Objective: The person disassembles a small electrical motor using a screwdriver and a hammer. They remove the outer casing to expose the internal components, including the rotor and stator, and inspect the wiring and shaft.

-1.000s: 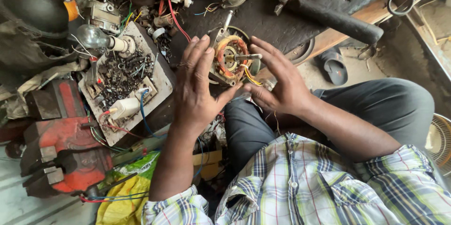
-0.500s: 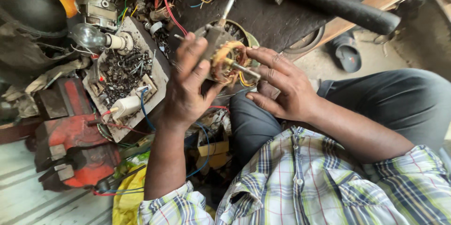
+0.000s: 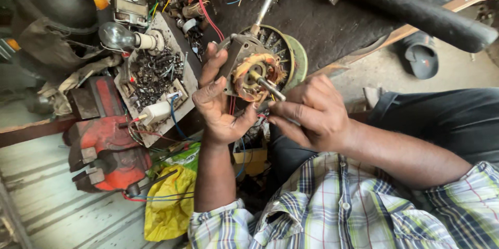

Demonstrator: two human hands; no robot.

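My left hand [image 3: 218,106] grips a small electric motor [image 3: 249,69] by its left side, thumb and fingers wrapped round the metal frame. The motor shows copper-coloured windings and a steel shaft [image 3: 270,89] sticking out toward me. My right hand [image 3: 312,111] is at the motor's lower right, fingertips pinched at the shaft end and the wires there. Red and yellow wires hang below the motor between both hands. A green-rimmed round fan part [image 3: 293,56] lies just behind the motor.
A tray of screws and small parts [image 3: 153,75] with a light bulb [image 3: 117,36] lies left. A red bench vise [image 3: 106,145] sits lower left, a yellow bag [image 3: 169,202] below it. A long black handle [image 3: 426,17] crosses the upper right.
Both hands have lifted the motor closer to the camera. The right hand has shifted from the motor's side to pinching at its shaft end.
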